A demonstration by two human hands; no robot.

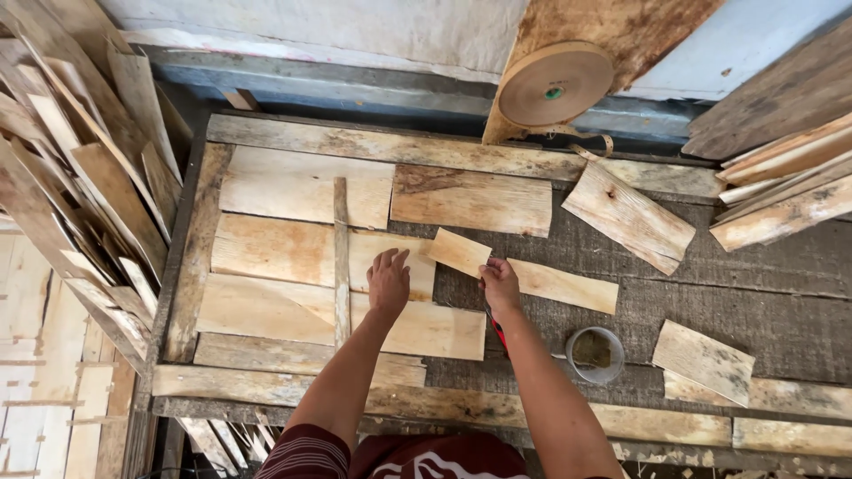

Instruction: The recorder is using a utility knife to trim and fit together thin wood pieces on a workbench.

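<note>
My left hand [389, 282] lies flat, fingers spread, on pale wood veneer sheets [293, 253] laid side by side on a worktable. My right hand [500, 286] grips the near corner of a small rectangular veneer piece [457, 251], held tilted just right of the laid sheets. A red-handled tool [499, 333] shows under my right wrist. A thin wooden strip [341, 257] runs across the laid sheets.
A large roll of brown paper tape [554, 83] leans at the back, its loose end trailing down. A small tape roll [595, 355] lies by my right forearm. Loose veneer pieces [628, 215] lie right. Veneer stacks [80, 177] stand left and at far right.
</note>
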